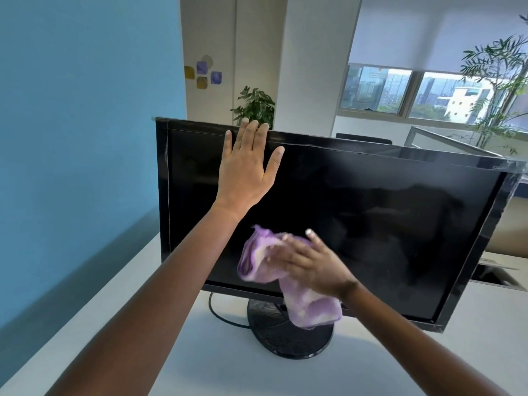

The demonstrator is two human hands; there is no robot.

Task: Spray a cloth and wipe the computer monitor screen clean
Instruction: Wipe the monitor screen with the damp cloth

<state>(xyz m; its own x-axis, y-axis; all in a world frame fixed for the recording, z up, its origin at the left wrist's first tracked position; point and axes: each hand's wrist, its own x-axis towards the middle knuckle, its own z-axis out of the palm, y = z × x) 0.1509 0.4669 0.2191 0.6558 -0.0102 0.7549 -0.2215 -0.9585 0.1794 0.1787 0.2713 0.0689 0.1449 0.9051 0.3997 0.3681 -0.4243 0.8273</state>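
A black computer monitor (385, 212) stands on a round black base (288, 335) on a white desk, its screen dark. My left hand (245, 167) lies flat against the upper left of the screen, fingers spread and reaching over the top bezel. My right hand (311, 264) presses a purple and white cloth (260, 258) against the lower middle of the screen. A loose end of the cloth hangs down past the bottom bezel in front of the stand. The right hand looks blurred. No spray bottle is in view.
The white desk (143, 324) runs along a blue wall (85, 138) on the left. A black cable (220, 312) curls out from behind the base. A cable-tray opening (497, 277) sits in the desk at right. Potted plants (255, 107) and windows stand behind.
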